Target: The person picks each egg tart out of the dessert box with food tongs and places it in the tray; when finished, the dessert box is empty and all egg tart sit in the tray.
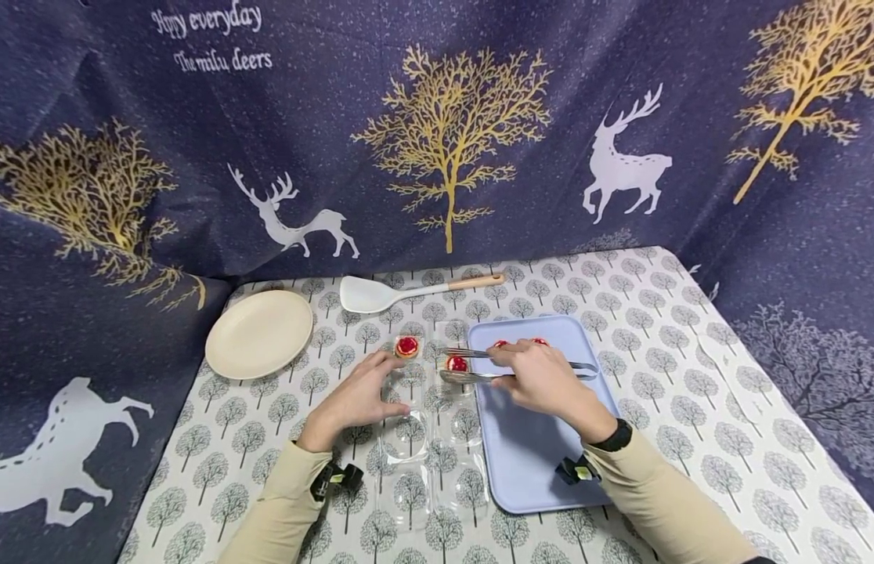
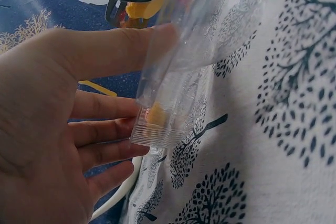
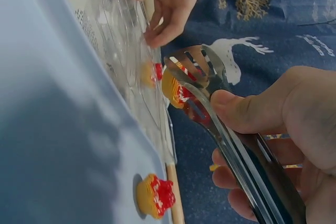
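Observation:
My right hand grips metal tongs with slotted ends. Between the tong ends is a small tart with a red topping, over the right row of a clear plastic container. Another red-topped tart sits in the far left compartment. My left hand is at the container's left edge, thumb and fingers spread apart and touching the plastic. On the blue tray lie more tarts at the far end, partly hidden by the right hand.
A cream plate stands at the table's far left. Along the back lies a white spatula with a wooden handle. A tree-printed cloth covers the table, and a dark blue curtain hangs behind it.

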Tool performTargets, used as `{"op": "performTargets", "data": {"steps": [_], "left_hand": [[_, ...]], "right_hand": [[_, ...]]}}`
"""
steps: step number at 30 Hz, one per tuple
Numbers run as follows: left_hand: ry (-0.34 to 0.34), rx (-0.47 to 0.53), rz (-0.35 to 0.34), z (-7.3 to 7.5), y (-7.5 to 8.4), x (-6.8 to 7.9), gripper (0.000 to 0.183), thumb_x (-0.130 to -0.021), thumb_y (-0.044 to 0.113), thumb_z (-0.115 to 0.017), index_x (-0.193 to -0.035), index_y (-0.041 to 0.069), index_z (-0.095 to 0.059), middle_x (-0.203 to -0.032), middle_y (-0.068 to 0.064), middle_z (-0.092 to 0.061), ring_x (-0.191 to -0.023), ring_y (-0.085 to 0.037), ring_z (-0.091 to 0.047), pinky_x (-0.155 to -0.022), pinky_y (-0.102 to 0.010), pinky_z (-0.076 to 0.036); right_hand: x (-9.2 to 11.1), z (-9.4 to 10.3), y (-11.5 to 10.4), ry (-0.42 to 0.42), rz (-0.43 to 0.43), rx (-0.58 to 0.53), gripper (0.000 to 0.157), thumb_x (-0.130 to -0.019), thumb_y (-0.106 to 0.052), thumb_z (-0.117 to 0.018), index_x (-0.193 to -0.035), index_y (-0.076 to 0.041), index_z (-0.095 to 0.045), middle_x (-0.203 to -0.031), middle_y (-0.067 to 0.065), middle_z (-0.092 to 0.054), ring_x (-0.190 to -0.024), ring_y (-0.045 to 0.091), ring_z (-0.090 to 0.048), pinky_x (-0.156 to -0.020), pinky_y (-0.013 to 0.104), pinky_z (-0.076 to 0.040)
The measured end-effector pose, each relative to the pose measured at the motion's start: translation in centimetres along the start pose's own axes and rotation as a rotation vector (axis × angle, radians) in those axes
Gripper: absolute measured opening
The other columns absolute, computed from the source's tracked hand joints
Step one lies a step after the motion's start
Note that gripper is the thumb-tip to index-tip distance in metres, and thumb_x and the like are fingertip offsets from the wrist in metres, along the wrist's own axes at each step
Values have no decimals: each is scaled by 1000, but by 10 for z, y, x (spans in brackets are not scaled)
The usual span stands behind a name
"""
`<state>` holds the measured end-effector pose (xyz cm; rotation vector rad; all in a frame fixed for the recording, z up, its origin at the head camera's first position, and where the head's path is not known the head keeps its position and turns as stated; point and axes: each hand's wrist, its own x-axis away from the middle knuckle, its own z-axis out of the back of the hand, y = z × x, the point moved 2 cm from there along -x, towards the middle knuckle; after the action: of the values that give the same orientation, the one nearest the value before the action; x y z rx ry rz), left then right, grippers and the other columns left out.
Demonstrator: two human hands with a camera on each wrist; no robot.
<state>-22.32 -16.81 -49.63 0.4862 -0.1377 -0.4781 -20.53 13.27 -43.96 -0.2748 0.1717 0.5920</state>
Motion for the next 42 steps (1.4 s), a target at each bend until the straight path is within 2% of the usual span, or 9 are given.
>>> {"op": "performTargets", "data": {"steps": [5,13,22,29,36,42], "left_hand": [[-1,5,5,0,0,0,84,-68,41,-86,-138,9,-52,-134,-3,-52,-122,-26,-52,-107,-49,-44],[2,-1,-3,1,1,1,83,-68,41,-86,-137,8,-53,-132,-3,-53,-119,-25,-53,-105,-47,-46],[2,-1,-1,1,1,-1,83,-68,41,-86,-137,8,-53,-132,-2,-53,-119,-24,-53,-106,-46,-46],[4,4,9,0,0,0,84,-68,41,-86,-138,9,-52,-133,-3,-52,-123,-26,-52,-107,-48,-44],[2,12,9,0,1,1,84,-68,40,-87,-138,8,-52,-134,-3,-52,-122,-27,-52,-106,-49,-45],[0,0,13,0,1,0,84,-68,40,-86,-138,8,-52,-133,-3,-52,-120,-25,-53,-105,-47,-46]], "right_hand": [[7,3,7,-3,-31,-1,50,-79,-30,-80,-125,-16,-66,-114,6,-72,-97,28,-67,-60,38,-58],[21,5,19,7,-63,15,50,-77,-31,-81,-123,-14,-67,-106,11,-73,-85,26,-67,-54,31,-53],[36,3,32,15,-110,14,54,-75,-30,-83,-123,-10,-67,-102,15,-73,-80,25,-66,-54,29,-52],[47,0,40,11,-144,14,59,-76,-32,-83,-128,-13,-64,-108,14,-72,-85,26,-67,-55,32,-54],[56,2,47,-2,-171,22,58,-74,-32,-84,-126,-14,-66,-101,15,-73,-70,18,-60,-48,24,-44],[61,2,51,-14,-186,21,54,-74,-30,-84,-121,-9,-68,-105,17,-72,-73,23,-63,-50,29,-50]]}}
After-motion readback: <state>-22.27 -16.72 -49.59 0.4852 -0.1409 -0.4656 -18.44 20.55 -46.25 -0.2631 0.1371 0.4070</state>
